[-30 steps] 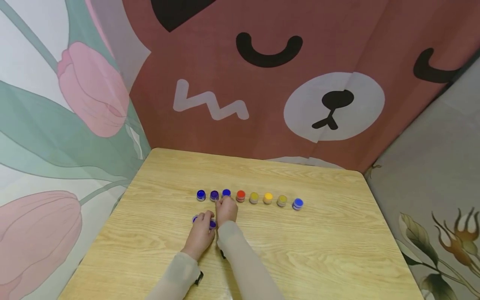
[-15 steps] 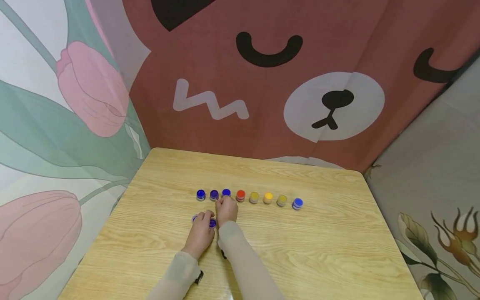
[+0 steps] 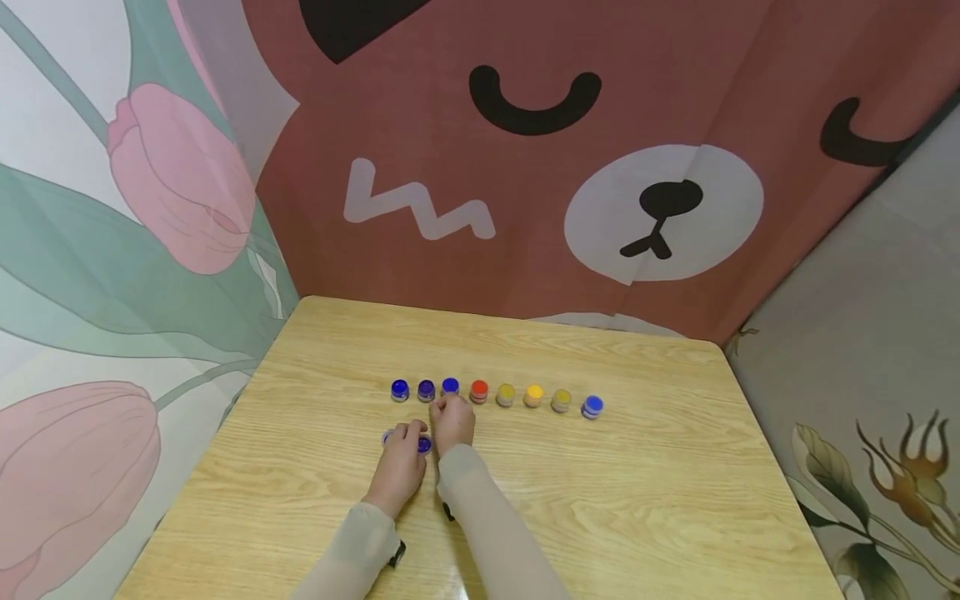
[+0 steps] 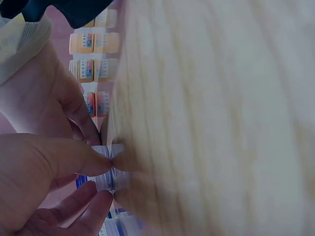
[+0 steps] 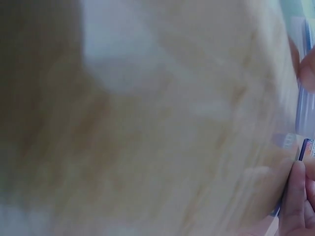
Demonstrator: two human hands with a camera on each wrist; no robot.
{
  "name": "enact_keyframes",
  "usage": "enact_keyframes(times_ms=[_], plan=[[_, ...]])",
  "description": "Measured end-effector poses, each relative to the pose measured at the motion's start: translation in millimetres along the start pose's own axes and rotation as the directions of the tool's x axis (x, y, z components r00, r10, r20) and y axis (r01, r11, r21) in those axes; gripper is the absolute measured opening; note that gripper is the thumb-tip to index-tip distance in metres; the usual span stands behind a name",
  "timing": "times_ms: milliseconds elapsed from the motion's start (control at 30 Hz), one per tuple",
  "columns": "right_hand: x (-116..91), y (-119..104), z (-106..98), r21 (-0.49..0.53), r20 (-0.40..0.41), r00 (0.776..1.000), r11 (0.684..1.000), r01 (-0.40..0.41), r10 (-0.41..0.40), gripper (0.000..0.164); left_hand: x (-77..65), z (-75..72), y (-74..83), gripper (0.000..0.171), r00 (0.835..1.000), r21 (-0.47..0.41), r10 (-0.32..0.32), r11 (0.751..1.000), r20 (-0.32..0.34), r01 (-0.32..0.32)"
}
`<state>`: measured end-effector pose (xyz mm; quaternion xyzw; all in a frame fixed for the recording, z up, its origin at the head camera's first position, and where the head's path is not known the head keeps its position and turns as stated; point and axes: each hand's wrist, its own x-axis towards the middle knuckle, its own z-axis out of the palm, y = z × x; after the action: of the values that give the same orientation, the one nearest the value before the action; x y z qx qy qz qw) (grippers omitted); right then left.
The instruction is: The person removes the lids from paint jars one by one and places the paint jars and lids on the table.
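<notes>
In the head view my left hand (image 3: pixel 399 471) rests over two small blue paint jars: a left jar (image 3: pixel 387 437), mostly covered by fingers, and a right jar (image 3: pixel 424 445). The left wrist view has my thumb and fingers pinching a clear-walled paint jar (image 4: pixel 104 183) on the tabletop. Ahead and to the right, my right hand (image 3: pixel 453 421) pinches a blue-topped paint jar (image 3: pixel 450 386), third from the left in a row. Its fingertips (image 5: pixel 296 189) appear at the right wrist view's edge, against a labelled jar. The jar's lower part is hidden by my hand in the head view.
Along the row stand a blue jar (image 3: pixel 400 390), a dark blue jar (image 3: pixel 426 391), a red jar (image 3: pixel 479 392), an ochre jar (image 3: pixel 506 395), a yellow jar (image 3: pixel 533 395), another ochre jar (image 3: pixel 561 401) and a light blue jar (image 3: pixel 592 407). They stand on a wooden table (image 3: pixel 660 483).
Both hands keep nearly the same place and hold. The jar at the left hand's right side has shifted very slightly away from me; the whole view has drifted a little.
</notes>
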<state>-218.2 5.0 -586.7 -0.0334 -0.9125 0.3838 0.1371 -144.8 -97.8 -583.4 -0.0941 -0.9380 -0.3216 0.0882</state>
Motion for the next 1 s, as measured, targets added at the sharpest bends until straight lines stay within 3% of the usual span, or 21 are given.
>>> enact_keyframes(times_ms=[300,467,633,867,1000], plan=[[-1.5,17.6,2.1,0.132,0.030,0.999,0.991,0.026,-0.030,0.010,1.8,-2.1,4.1,0.040,0.999,-0.012,-0.031,0.999,0.039,0.031],[-5.2,23.7,-2.6,0.268,0.056,0.997,0.962,0.040,-0.057,0.007,6.4,-5.5,6.9,0.037,0.999,-0.022,-0.024,0.999,0.027,0.025],[-10.3,24.4,-7.9,0.361,0.058,0.998,0.933,-0.006,-0.016,0.014,14.4,-9.1,11.6,0.031,0.999,-0.065,-0.036,0.997,0.011,0.036],[-13.0,28.6,-13.4,0.365,-0.048,0.998,0.931,-0.011,0.030,0.023,32.7,-4.2,15.4,0.043,0.994,-0.135,-0.072,0.987,0.078,0.083],[-11.2,30.3,-15.7,0.349,-0.032,0.999,0.937,-0.007,0.019,0.036,42.1,-1.1,19.6,0.052,0.988,-0.160,-0.096,0.980,0.124,0.116]])
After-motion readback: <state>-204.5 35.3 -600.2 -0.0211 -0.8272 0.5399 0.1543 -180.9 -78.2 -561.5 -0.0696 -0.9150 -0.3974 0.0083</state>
